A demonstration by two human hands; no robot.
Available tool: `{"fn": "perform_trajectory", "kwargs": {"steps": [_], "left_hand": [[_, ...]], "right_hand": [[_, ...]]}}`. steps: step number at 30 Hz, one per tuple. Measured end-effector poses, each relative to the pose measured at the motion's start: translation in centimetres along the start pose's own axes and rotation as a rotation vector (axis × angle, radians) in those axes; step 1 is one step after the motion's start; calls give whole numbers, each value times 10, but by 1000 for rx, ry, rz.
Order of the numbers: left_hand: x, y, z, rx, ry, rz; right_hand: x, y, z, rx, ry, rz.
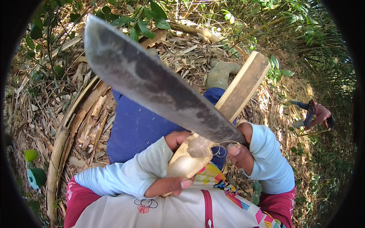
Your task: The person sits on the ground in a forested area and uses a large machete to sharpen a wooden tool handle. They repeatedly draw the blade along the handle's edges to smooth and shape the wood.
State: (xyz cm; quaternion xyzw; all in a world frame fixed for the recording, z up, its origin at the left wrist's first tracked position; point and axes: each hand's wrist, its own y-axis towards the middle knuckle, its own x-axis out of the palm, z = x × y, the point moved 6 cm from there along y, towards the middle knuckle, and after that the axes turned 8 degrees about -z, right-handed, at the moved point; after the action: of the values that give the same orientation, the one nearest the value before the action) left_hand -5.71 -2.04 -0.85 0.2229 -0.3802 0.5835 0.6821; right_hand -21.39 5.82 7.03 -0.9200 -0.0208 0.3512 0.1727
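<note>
My right hand (pixel 243 156) is closed around the grip of a machete (pixel 146 78). The broad, stained grey blade slants up to the left, passing in front of the wood. In my left hand (pixel 159 165) is the near end of a bamboo piece (pixel 243 85), with thumb and fingers wrapped round its sides. That end is cut open, showing a pale hollow and a rounded node wall. Its far end reaches up and away to the right, beyond the blade. Near the blade's base, a thin curled shaving (pixel 220 145) hangs at the bamboo's edge. The machete's grip is mostly hidden.
Long split bamboo strips (pixel 62 152) lie curving along the left. Dry leaves (pixel 186 57) cover the ground ahead, around my boot (pixel 219 74). Green leafy branches (pixel 148 19) hang at the top. Another person (pixel 321 115) bends over among the plants at far right.
</note>
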Motion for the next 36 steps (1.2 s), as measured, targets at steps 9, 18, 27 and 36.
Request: {"fn": "perform_trajectory", "kwargs": {"steps": [9,18,27,36], "left_hand": [[-3,0,-2,-22,96,29],[-4,0,0,45,162,45],[-2,-1,1,-52,114,46],[2,2,6,19,92,-110]], "right_hand": [[-1,3,1,18,29,-37],[-10,-7,14,140,267,132],[-24,-15,14,224,308,323],[-29,-10,9,192,327,360]]}}
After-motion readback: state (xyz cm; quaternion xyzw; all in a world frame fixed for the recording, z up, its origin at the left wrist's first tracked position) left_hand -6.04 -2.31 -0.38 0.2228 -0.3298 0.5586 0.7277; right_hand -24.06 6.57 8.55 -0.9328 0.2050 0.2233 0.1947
